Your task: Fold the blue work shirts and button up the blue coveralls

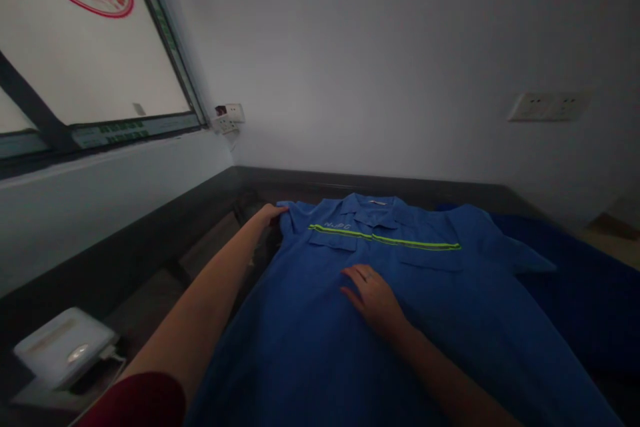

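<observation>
A blue short-sleeved work shirt (320, 320) lies spread out face up, its collar toward the wall and a yellow-green stripe across the chest. My left hand (273, 212) reaches to the shirt's left sleeve end and pinches its edge between thumb and fingers. Over the middle of the shirt front, below the stripe, is my right hand (371, 295), fingers apart and slightly bent, with nothing held. Whether its fingertips press on the cloth, I cannot tell.
Darker blue fabric (575, 287) lies to the right, partly under the shirt. A white box-like device (67, 347) with a cable stands at the lower left. A dark wooden frame (150, 227) runs along the walls. Sockets (544, 107) and a window (100, 47) are on the walls.
</observation>
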{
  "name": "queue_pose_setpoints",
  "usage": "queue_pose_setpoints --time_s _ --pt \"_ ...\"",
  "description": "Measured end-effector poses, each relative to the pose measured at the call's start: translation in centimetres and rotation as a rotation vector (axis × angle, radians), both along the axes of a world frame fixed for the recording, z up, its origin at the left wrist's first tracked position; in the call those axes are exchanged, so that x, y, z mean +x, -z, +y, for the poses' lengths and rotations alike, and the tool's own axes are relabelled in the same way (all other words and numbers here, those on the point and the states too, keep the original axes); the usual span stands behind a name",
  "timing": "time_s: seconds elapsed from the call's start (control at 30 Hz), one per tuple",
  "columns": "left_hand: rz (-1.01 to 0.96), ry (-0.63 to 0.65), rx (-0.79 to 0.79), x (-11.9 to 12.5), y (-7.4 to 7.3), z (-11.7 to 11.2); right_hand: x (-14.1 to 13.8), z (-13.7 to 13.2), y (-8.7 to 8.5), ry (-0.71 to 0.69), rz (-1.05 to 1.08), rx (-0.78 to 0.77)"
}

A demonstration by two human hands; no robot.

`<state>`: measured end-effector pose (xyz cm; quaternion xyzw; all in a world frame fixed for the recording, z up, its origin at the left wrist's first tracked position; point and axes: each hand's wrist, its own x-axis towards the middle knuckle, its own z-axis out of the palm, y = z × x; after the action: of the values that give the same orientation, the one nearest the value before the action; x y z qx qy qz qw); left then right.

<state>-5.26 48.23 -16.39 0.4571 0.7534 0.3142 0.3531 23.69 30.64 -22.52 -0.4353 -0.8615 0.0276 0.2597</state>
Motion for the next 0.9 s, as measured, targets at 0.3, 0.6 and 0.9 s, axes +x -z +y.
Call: queue_pose_setpoints --time_s 0.3,0.6,0.9 --pt "-0.112 -0.017 0.051 -2.1 1.2 1.7 0.4 0.0 0.0 -0.061 -0.001 -0.037" --pt "0.236 0.039 0.096 -9.0 3.8 -2.0 0.6 0.2 0.6 -0.097 0.048 -0.060" --pt "0.065 0.001 0.068 -9.2 4.0 -0.1 -3.3 2.3 -2.1 -0.157 0.005 0.010"
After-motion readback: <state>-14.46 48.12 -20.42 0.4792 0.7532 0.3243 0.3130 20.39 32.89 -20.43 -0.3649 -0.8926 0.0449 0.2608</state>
